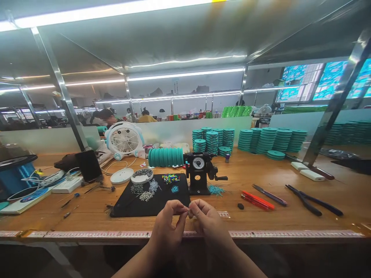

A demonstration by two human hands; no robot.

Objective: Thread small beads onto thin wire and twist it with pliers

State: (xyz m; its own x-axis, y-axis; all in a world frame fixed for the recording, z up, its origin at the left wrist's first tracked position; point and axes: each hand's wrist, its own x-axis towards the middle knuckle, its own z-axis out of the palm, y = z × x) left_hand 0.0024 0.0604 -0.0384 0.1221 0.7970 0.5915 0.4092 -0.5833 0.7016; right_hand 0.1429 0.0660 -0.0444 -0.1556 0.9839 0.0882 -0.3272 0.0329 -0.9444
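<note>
My left hand (170,222) and my right hand (206,220) meet above the front edge of the bench, thumbs and forefingers pinched close together. Whatever is between the fingertips is too small to make out. Just beyond them lies a black mat (127,204) with little heaps of silvery beads (147,196), clear pieces (153,186), multicoloured beads (171,178) and blue bits (174,189). Behind my right hand stands a black hand-cranked winder with a dial (198,164), a row of teal spools (165,157) on its left side. Blue snippets (216,190) lie at its base.
To the right lie red-handled tools (257,200), a knife-like blade (269,194) and black pliers (313,200). Stacked teal spools (268,139) stand at the back. A white fan (124,139), a phone (88,166) and a blue wire reel (16,177) are leftward. A measuring tape (101,234) runs along the edge.
</note>
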